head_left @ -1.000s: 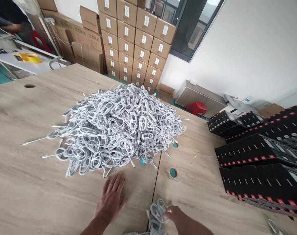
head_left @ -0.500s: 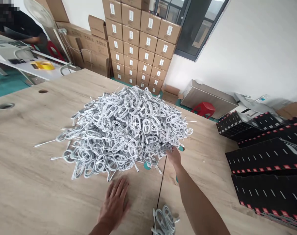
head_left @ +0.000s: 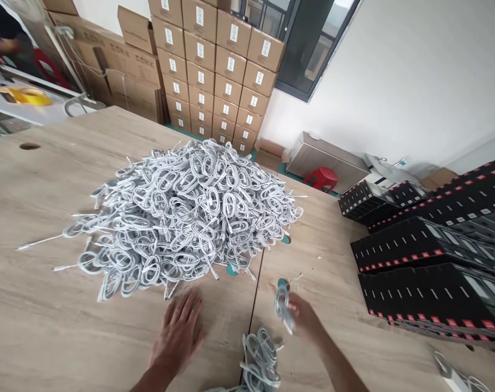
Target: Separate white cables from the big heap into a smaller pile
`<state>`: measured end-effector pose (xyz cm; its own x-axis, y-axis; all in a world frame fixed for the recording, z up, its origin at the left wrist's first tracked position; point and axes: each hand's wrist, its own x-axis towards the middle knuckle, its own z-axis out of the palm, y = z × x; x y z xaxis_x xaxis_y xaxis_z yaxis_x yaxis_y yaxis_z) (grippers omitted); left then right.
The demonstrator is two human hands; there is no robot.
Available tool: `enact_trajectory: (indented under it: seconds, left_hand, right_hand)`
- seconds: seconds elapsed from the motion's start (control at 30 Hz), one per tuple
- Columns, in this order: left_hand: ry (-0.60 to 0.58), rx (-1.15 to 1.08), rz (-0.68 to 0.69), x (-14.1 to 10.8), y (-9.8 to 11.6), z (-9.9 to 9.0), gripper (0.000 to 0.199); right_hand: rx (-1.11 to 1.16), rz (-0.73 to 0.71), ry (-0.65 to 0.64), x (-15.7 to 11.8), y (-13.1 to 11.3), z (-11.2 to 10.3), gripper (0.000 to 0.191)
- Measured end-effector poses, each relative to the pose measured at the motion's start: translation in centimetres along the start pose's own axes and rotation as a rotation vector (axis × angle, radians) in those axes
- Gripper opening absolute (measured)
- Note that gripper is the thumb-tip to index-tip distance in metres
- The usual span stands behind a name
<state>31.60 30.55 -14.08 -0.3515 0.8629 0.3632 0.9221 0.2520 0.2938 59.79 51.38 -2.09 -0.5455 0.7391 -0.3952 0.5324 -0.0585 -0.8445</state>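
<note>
On the wooden worktop point(head_left: 47, 305) near its front edge, we rest our left hand point(head_left: 178, 335) flat, palm down, fingers spread and pointing away from us toward the big heap of coiled white cables point(head_left: 182, 212); it holds nothing and lies just short of the heap's near fringe. Our right hand point(head_left: 302, 318) hovers to the right of the seam between the boards, closed on one coiled cable point(head_left: 282, 305). That coil hangs roughly upright from our fingers, its long axis running top to bottom in the view, slightly blurred, with a thin loose end sticking up and to the right. Just below, between our two forearms, a small bunch of coiled cables point(head_left: 259, 359) lies on the worktop, its loops stretched away from us. At the right, stacks of black boxes point(head_left: 427, 272) sit on the worktop, well apart from both hands.
</note>
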Motion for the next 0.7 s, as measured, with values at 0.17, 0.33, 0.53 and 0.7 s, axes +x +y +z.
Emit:
enact_trajectory:
  seconds: [0.17, 0.33, 0.53, 0.7]
  left_hand:
    - [0.028, -0.001, 0.005, 0.1, 0.1, 0.0, 0.054]
    - [0.038, 0.028, 0.023, 0.0, 0.1, 0.0, 0.053]
    - [0.042, 0.055, 0.041, -0.3, -0.1, -0.2, 0.058]
    - [0.026, 0.089, 0.058, -0.3, 0.1, -0.6, 0.061]
  right_hand:
    - [-0.812, 0.007, -0.340, -6.2, 2.9, 4.3, 0.027]
    - [-0.839, -0.042, -0.321, 0.5, -1.6, 2.2, 0.028]
    - [-0.612, -0.184, 0.450, 15.1, -9.0, 0.1, 0.090]
    - [-0.424, -0.056, 0.581, 20.2, -10.4, 0.4, 0.057]
